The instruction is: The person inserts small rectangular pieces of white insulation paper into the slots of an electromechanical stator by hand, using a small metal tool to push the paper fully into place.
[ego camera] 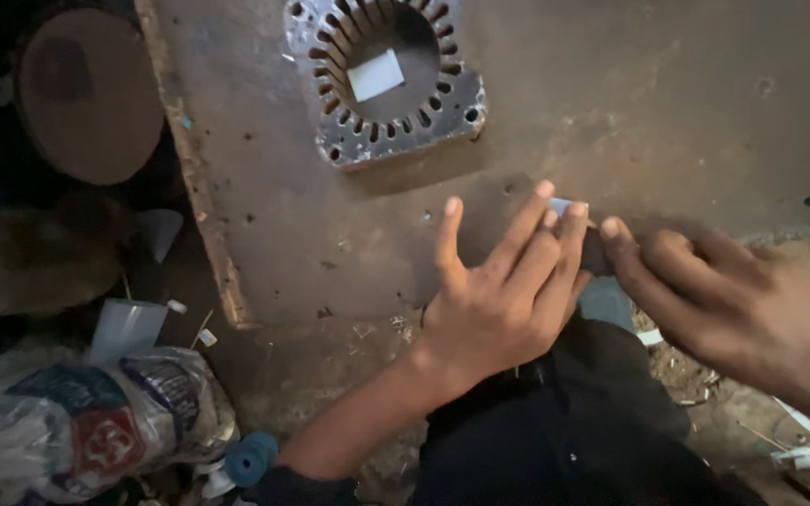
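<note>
Left hand (503, 300) has its fingers (527, 220) spread, tips touching a pale slip (562, 204) near the bench's (658, 112) edge. Right hand (724, 300) pinches a dark piece (595, 253) beside it. A crumpled printed bag (86, 426) lies near left.

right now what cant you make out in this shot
Head view, the only one:
- Pale slip: mostly hidden behind the left hand fingers.
- Dark piece between the hands: covered by both; kind unclear.
- Right hand: wrist cut off by the right edge.
- Round brown thing, upper left: lost in shadow.
- Metal slotted ring: top cut off.
</note>
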